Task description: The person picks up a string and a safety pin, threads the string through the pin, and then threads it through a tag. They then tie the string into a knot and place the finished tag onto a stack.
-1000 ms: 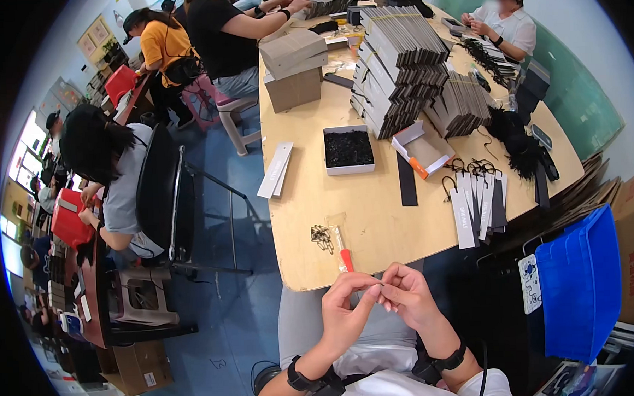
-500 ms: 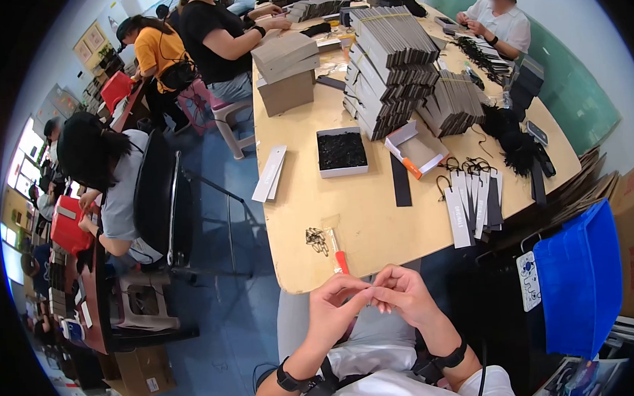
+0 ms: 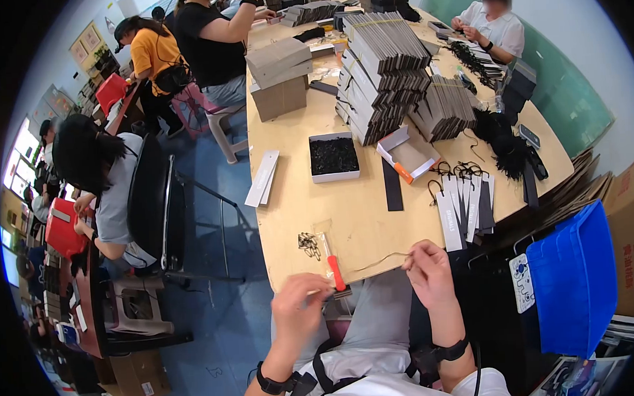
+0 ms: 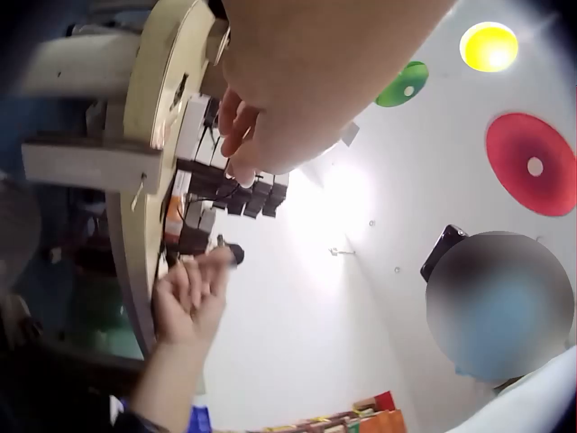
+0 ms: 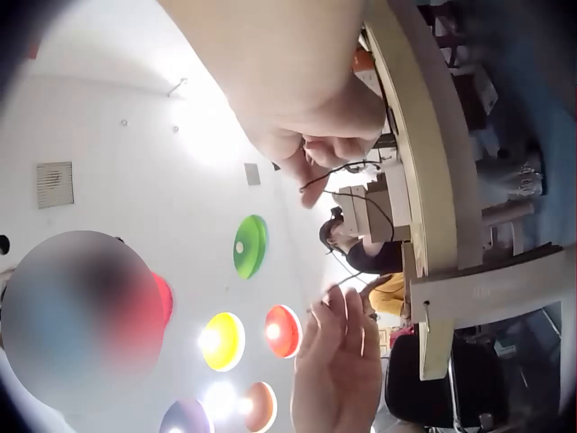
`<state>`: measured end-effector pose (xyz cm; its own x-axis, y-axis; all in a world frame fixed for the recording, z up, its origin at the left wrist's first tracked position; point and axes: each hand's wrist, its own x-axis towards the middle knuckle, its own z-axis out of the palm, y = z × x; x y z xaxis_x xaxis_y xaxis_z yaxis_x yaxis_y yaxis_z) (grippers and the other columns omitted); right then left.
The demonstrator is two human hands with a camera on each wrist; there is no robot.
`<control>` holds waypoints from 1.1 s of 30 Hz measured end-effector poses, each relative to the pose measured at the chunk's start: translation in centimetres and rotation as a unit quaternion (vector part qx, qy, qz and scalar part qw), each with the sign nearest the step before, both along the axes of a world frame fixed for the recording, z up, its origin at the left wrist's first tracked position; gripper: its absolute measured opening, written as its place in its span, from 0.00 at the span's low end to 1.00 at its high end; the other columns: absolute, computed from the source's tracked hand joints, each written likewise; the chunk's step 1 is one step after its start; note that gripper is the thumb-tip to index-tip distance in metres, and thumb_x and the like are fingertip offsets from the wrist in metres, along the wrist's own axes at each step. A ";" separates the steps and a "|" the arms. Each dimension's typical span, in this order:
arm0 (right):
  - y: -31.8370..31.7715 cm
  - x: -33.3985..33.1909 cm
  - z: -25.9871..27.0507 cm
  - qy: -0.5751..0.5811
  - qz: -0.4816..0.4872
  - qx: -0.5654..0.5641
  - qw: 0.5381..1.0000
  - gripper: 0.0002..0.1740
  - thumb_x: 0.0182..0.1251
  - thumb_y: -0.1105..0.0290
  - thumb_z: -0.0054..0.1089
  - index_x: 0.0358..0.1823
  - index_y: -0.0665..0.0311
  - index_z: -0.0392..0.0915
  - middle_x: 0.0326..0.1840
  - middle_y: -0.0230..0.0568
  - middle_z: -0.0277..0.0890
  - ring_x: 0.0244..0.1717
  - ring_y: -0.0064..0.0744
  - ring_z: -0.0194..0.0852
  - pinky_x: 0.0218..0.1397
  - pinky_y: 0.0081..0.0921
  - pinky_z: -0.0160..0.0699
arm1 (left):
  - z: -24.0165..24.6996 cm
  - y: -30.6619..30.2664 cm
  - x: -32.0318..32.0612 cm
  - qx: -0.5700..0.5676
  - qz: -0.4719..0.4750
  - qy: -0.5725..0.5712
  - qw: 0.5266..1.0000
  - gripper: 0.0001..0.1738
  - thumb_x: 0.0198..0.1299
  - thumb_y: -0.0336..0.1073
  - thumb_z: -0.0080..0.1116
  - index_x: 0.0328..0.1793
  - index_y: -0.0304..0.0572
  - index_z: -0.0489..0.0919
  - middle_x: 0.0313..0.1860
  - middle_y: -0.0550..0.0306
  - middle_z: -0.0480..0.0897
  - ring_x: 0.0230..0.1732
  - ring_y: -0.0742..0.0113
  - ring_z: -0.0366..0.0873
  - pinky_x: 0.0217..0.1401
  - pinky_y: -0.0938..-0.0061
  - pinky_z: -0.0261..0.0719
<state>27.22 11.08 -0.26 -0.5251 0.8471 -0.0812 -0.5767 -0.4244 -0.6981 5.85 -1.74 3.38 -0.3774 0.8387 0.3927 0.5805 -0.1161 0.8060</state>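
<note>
Both hands are raised at the table's near edge, apart from each other. In the head view, my right hand [image 3: 431, 276] pinches a thin dark cord [image 3: 380, 259] that trails leftward over the edge. My left hand [image 3: 299, 313], slightly blurred, has its fingers bent near a red-handled tool [image 3: 335, 272]. The right wrist view shows the cord [image 5: 389, 209] looping from my right fingertips to those of my left hand [image 5: 338, 365], which pinch it. A small heap of dark loops [image 3: 308, 246] lies beside the tool.
On the table [image 3: 296, 213] are a box of black bits [image 3: 333, 156], white tags [image 3: 263, 179], stacked grey cards [image 3: 382, 75], an open box [image 3: 407, 155] and corded tags [image 3: 466, 205]. A blue bin [image 3: 575, 286] stands right; people sit around.
My hands were together at the fingertips and have moved apart, left hand leftward, right hand rightward and up. The cord now shows stretched out between them. The head view has shifted slightly.
</note>
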 end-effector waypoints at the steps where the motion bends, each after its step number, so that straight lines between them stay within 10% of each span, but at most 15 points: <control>1: -0.5 -0.9 0.6 0.000 0.002 0.000 1.000 0.05 0.69 0.75 0.54 0.41 0.69 0.77 0.33 0.43 0.81 0.16 0.13 0.62 0.18 0.13 0.56 | 0.0 -0.2 0.6 0.000 0.002 0.000 1.000 0.08 0.46 0.16 0.63 0.30 0.36 0.81 0.34 0.54 0.85 0.42 0.61 0.82 0.47 0.72 0.77; 5: -2.1 -3.2 1.5 -0.233 -0.053 0.113 0.965 0.03 0.62 0.76 0.63 0.34 0.68 0.78 0.30 0.37 0.77 0.18 0.09 0.57 0.21 0.10 0.51 | -0.9 -0.7 2.9 -0.085 -0.156 -0.264 0.948 0.04 0.54 0.21 0.62 0.36 0.35 0.80 0.45 0.52 0.84 0.46 0.68 0.80 0.49 0.74 0.76; 7: -2.5 -3.2 2.8 -0.380 -0.096 0.335 0.857 0.04 0.56 0.77 0.67 0.31 0.66 0.80 0.34 0.31 0.72 0.19 0.09 0.53 0.21 0.12 0.49 | -1.3 -0.5 3.9 -0.102 -0.186 -0.324 0.922 0.04 0.57 0.23 0.62 0.39 0.35 0.80 0.50 0.51 0.83 0.47 0.71 0.80 0.50 0.75 0.76; 17: -3.7 -1.7 3.6 -0.415 -0.114 0.503 0.749 0.11 0.44 0.80 0.72 0.31 0.62 0.84 0.35 0.32 0.68 0.22 0.19 0.60 0.23 0.17 0.58 | -2.2 0.2 4.6 -0.135 -0.194 -0.599 0.765 0.05 0.62 0.29 0.60 0.43 0.38 0.79 0.57 0.50 0.79 0.56 0.71 0.74 0.61 0.75 0.68; 25: -4.4 -0.5 2.9 -0.373 -0.008 0.449 0.812 0.08 0.48 0.78 0.72 0.30 0.62 0.83 0.25 0.33 0.72 0.22 0.22 0.67 0.22 0.19 0.61 | -1.7 0.6 4.2 -0.063 -0.132 -0.653 0.743 0.04 0.62 0.28 0.60 0.42 0.38 0.79 0.48 0.52 0.82 0.49 0.70 0.78 0.56 0.74 0.74; 33: -3.3 1.0 1.4 -0.281 0.232 0.338 0.868 0.08 0.49 0.74 0.74 0.32 0.62 0.85 0.28 0.30 0.76 0.20 0.19 0.62 0.21 0.17 0.55 | -2.3 -0.8 2.8 -0.091 -0.212 -0.476 0.849 0.06 0.62 0.25 0.59 0.45 0.35 0.79 0.48 0.52 0.81 0.51 0.65 0.78 0.60 0.72 0.72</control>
